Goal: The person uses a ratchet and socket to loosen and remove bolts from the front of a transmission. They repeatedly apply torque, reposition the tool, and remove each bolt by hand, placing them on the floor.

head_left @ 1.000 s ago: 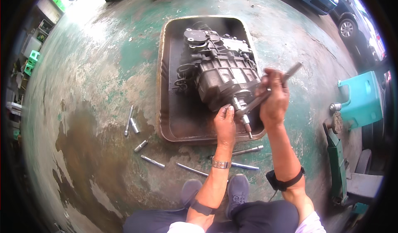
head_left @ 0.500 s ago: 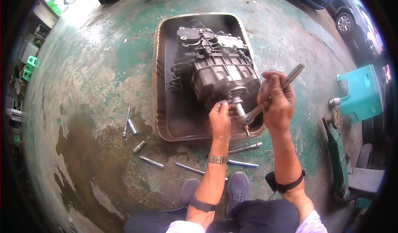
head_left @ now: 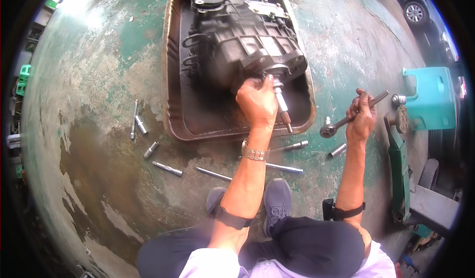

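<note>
A grey metal gearbox (head_left: 257, 45) lies in a shallow, rusty-rimmed metal tray (head_left: 170, 100), its splined shaft (head_left: 282, 102) pointing toward me. At the base of that shaft, my left hand (head_left: 257, 102) is closed, its fingertips tucked against the housing. Whatever they pinch is hidden. My right hand (head_left: 362, 122) grips a ratchet wrench (head_left: 341, 124) by its handle, out past the tray's right side. The wrench's round head points left, away from the gearbox. A small silver socket (head_left: 327, 120) shows beside that head; whether it is attached I cannot tell.
Around the tray's near side lie several sockets and extension bars, including a deep socket (head_left: 338, 151) and a bar (head_left: 284, 167). On the right stand a green floor jack (head_left: 400, 174) and a turquoise plastic stool (head_left: 433, 100). A parked car (head_left: 425, 21) is at the far right.
My right hand has drawn the ratchet wrench away from the shaft to the right, clear of the tray. My left hand stays at the shaft's base. The gearbox sits higher in view.
</note>
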### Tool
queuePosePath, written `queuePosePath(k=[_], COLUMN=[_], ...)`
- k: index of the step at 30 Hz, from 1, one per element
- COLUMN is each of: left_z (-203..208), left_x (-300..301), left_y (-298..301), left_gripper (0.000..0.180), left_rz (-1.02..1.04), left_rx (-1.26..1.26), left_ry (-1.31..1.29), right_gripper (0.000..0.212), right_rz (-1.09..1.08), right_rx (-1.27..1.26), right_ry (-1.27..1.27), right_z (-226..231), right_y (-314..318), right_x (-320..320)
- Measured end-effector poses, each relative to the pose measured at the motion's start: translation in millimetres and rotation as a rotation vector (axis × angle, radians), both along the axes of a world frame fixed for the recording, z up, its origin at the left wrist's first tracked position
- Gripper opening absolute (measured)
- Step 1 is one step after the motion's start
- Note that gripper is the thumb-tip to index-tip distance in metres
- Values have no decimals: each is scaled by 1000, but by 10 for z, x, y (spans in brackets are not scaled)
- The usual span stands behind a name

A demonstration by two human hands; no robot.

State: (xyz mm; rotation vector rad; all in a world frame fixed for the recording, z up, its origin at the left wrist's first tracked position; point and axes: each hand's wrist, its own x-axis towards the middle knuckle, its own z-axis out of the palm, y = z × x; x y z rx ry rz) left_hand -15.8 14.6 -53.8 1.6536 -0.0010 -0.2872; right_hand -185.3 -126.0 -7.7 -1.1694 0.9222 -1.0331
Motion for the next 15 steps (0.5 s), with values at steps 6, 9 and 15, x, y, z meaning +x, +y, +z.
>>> queuePosePath(k=[6, 9, 15], left_z=[55, 97, 153], left_x=[-10, -4, 13], left_y=[-4, -12, -17], left_gripper=[24, 28, 36], left_rz=[-51, -101, -120], left_rx=[119, 86, -291], left_ry=[-71, -50, 392], right_gripper=[22, 22, 27], right_rz=[-39, -32, 36], right_rx=[87, 104, 99], right_ry=[61, 86, 154], right_z=[-569, -735, -923], right_y=[-9, -31, -27], right_x=[-217, -274, -278])
